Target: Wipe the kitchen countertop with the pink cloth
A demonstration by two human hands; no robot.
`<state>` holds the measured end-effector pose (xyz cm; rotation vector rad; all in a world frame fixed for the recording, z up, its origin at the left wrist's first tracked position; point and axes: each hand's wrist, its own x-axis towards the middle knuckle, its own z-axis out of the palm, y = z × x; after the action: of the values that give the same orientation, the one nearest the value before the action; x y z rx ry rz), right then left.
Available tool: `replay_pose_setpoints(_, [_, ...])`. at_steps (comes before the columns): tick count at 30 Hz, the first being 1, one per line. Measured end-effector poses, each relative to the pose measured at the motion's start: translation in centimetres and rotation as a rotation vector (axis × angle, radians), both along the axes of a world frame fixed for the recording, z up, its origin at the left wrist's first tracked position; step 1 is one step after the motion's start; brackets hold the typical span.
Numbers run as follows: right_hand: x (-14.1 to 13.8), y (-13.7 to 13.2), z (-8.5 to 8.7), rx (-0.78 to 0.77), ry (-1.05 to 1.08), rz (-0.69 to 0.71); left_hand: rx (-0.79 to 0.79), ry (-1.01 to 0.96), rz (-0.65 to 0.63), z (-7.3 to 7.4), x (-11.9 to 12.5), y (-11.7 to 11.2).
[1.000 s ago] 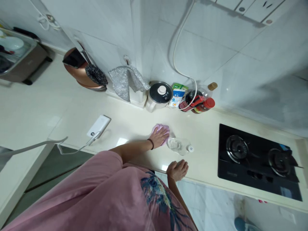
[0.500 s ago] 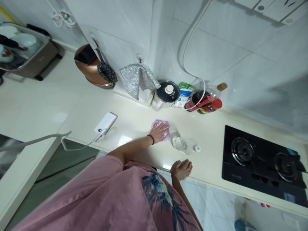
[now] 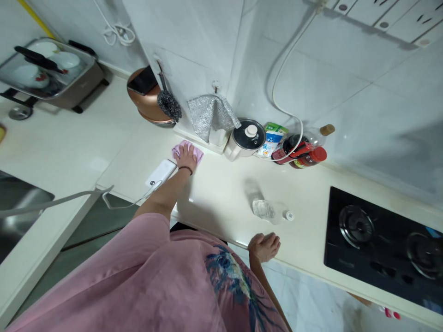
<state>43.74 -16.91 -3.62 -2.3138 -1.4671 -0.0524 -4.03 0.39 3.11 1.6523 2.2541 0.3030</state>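
Observation:
My left hand (image 3: 187, 159) presses down on a folded pinkish-purple cleaning cloth (image 3: 198, 153), its fingers over the top of it. The cloth lies on the cream countertop (image 3: 221, 184), between the white power bank (image 3: 161, 173) and the foot of the wall ledge. At the counter's front edge rests my right hand (image 3: 265, 247), fingers stretched out and holding nothing. Just beyond it a clear plastic bottle (image 3: 265, 210) with a white cap lies on its side, apart from both hands.
Along the wall stand a lidded pot (image 3: 244, 140), seasoning packets (image 3: 272, 138) and bottles (image 3: 308, 157). A silvery mesh cloth (image 3: 212, 115) hangs above. The black gas stove (image 3: 380, 249) is at right, a sink (image 3: 20, 212) at left. A cable (image 3: 131, 203) runs from the power bank.
My left hand has slid the cloth leftward and away from me, from near the bottle to beside the power bank. My right hand stays at the counter edge. The view has shifted slightly.

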Motion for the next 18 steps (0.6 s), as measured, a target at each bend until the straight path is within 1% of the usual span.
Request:
replay_pose_setpoints(2, [0.1,0.0,-0.2,0.008,-0.006,0.006,0.0,0.016,0.015,0.0,1.4,0.3])
replay_pose_setpoints(3, [0.2,-0.1,-0.3,0.009,-0.005,0.006,-0.001,0.021,0.022,-0.1,2.7,0.3])
replay_pose_setpoints(5, [0.4,-0.1,-0.6,0.01,-0.001,0.003,-0.014,0.02,0.009,-0.8,6.7,-0.5])
replay_pose_setpoints(7, [0.5,-0.1,-0.7,0.018,0.002,0.003,-0.027,0.008,-0.055,-1.9,11.8,-2.5])
replay_pose_setpoints(8, [0.5,0.0,-0.7,0.025,0.003,0.002,-0.024,0.008,-0.149,-2.6,14.4,-3.9])
replay_pose_setpoints(9, [0.5,0.0,-0.7,0.031,0.003,0.002,-0.001,0.008,-0.27,-3.3,16.9,-5.6])
replay_pose_setpoints(10, [0.4,0.0,-0.7,0.035,0.003,0.003,0.035,0.014,-0.375,-3.9,19.0,-7.4])
replay_pose_setpoints(11, [0.4,0.0,-0.6,0.038,0.002,0.004,0.078,0.02,-0.46,-4.5,20.6,-9.2])
replay_pose_setpoints(12, [0.3,0.1,-0.4,0.038,0.002,0.007,0.118,0.015,-0.541,-5.0,21.6,-10.7])
replay_pose_setpoints(13, [0.3,0.1,-0.3,0.038,0.0,0.009,0.147,0.007,-0.599,-5.3,21.9,-12.0])
replay_pose_setpoints(14, [0.2,0.1,-0.1,0.036,0.0,0.013,0.161,-0.006,-0.632,-5.5,21.5,-12.9])
replay_pose_setpoints(15, [0.1,0.1,0.0,0.035,-0.001,0.015,0.159,-0.018,-0.632,-5.6,20.4,-13.4])
replay_pose_setpoints(16, [0.0,0.1,0.1,0.035,0.001,0.016,0.143,-0.023,-0.594,-5.5,18.9,-13.4])
replay_pose_setpoints(18, [0.0,0.1,0.3,0.037,0.007,0.021,0.088,-0.01,-0.425,-5.0,14.7,-12.6])
